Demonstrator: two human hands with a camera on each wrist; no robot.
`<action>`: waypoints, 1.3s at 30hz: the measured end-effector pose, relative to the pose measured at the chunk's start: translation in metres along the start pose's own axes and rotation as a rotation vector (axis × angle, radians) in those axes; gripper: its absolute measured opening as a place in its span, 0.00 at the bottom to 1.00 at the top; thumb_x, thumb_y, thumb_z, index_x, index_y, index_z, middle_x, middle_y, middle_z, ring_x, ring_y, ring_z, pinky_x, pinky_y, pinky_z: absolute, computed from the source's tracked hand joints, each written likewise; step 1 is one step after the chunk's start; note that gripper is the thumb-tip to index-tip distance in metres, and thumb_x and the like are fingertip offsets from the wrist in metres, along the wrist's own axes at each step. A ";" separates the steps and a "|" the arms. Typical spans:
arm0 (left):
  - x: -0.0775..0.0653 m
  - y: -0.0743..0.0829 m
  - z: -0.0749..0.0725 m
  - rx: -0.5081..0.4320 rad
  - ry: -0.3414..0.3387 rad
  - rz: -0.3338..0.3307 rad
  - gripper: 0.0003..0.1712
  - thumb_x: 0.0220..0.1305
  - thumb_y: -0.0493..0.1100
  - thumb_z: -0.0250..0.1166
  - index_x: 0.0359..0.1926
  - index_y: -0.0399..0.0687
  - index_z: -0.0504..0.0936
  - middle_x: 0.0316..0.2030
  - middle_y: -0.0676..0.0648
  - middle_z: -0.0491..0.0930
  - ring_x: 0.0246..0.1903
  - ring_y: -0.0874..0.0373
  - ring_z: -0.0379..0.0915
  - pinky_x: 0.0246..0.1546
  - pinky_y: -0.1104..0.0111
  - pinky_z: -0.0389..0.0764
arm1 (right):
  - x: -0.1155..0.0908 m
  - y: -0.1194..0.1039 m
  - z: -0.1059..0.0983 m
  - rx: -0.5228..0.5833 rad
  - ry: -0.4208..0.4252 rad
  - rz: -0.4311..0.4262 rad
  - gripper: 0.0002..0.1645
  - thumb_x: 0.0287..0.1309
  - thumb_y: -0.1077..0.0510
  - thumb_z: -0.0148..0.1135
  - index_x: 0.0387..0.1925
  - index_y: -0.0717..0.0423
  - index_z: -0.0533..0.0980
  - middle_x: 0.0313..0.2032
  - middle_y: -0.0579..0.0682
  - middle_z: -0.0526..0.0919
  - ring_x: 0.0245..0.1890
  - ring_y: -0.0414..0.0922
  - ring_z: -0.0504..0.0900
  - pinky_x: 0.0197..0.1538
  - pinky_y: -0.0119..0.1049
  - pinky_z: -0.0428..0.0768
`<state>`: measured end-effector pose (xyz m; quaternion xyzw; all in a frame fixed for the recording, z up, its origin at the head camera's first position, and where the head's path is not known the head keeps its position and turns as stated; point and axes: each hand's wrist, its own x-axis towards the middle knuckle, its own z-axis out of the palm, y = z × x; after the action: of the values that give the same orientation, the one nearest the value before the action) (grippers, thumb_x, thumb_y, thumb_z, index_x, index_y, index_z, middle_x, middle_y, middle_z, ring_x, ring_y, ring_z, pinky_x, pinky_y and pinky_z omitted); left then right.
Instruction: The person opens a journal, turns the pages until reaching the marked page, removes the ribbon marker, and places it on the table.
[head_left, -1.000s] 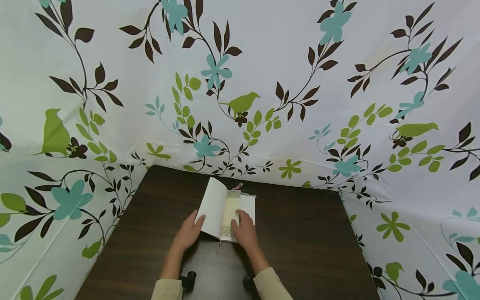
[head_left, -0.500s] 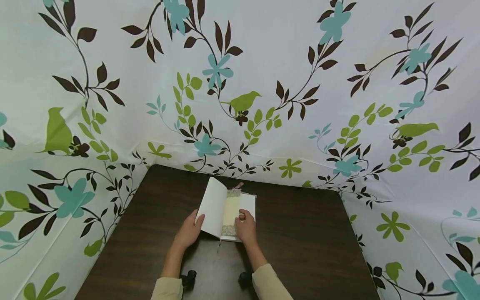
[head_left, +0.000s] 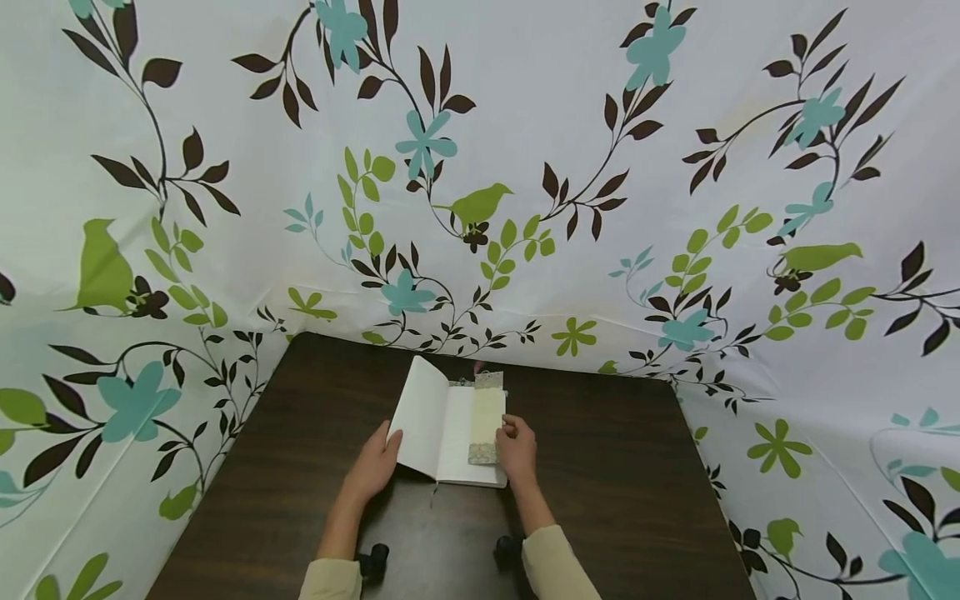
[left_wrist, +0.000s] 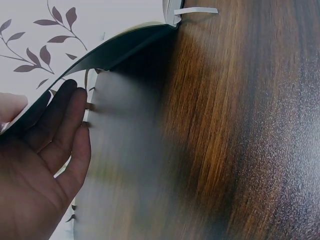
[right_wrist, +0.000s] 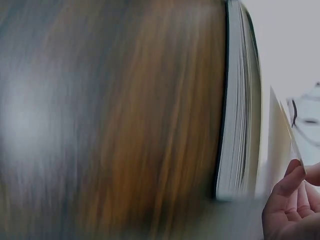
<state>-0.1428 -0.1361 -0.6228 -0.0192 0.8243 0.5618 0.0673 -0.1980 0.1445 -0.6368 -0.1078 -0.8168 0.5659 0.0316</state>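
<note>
An open notebook (head_left: 423, 421) lies on the dark table, its left side raised. My left hand (head_left: 372, 460) holds that raised side, thumb on the white page; in the left wrist view its fingers lie under the dark cover (left_wrist: 125, 45). A cream bookmark (head_left: 487, 415) with patterned ends is over the right-hand page. My right hand (head_left: 517, 450) pinches the bookmark's right edge. The right wrist view shows thumb and finger on its thin edge, beside the notebook's page block (right_wrist: 240, 125).
The wood-grain table (head_left: 615, 483) reaches back to a floral fabric wall (head_left: 480, 125). A thin ribbon (left_wrist: 197, 10) sticks out from the notebook's spine. Dark wrist-worn devices (head_left: 373, 563) sit near both cuffs. A small pinkish piece (head_left: 478, 367) shows at the notebook's top.
The bookmark has moved right, from beside the notebook's fold to the page's outer part, with my right hand moving right as well. My left hand keeps its hold on the raised side.
</note>
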 end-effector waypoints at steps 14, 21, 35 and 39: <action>0.001 -0.001 0.000 -0.001 0.020 0.042 0.34 0.90 0.46 0.44 0.81 0.24 0.54 0.79 0.25 0.60 0.81 0.30 0.53 0.79 0.37 0.57 | 0.028 0.029 -0.047 -0.039 0.054 0.058 0.21 0.77 0.62 0.58 0.66 0.64 0.78 0.49 0.63 0.84 0.37 0.48 0.82 0.36 0.38 0.77; 0.000 -0.001 0.000 0.003 0.023 0.033 0.35 0.90 0.46 0.45 0.81 0.23 0.53 0.80 0.24 0.57 0.82 0.30 0.50 0.80 0.37 0.55 | 0.037 0.038 -0.053 -0.081 0.086 0.092 0.21 0.76 0.61 0.58 0.65 0.62 0.79 0.50 0.63 0.85 0.41 0.52 0.85 0.36 0.39 0.78; 0.004 -0.001 0.000 0.015 0.022 0.027 0.36 0.90 0.47 0.44 0.81 0.21 0.51 0.81 0.23 0.54 0.82 0.29 0.47 0.80 0.36 0.53 | 0.026 0.037 -0.051 -0.226 0.142 -0.003 0.21 0.75 0.59 0.57 0.63 0.63 0.80 0.59 0.66 0.80 0.50 0.59 0.81 0.47 0.53 0.79; 0.004 -0.002 0.001 0.016 0.017 0.011 0.37 0.90 0.47 0.44 0.81 0.21 0.50 0.81 0.22 0.52 0.82 0.28 0.47 0.80 0.36 0.53 | 0.022 0.027 -0.044 -0.219 0.151 -0.090 0.19 0.74 0.62 0.58 0.59 0.65 0.82 0.62 0.68 0.78 0.60 0.65 0.78 0.57 0.64 0.77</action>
<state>-0.1464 -0.1361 -0.6253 -0.0188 0.8294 0.5554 0.0572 -0.2074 0.1989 -0.6479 -0.1163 -0.8728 0.4619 0.1063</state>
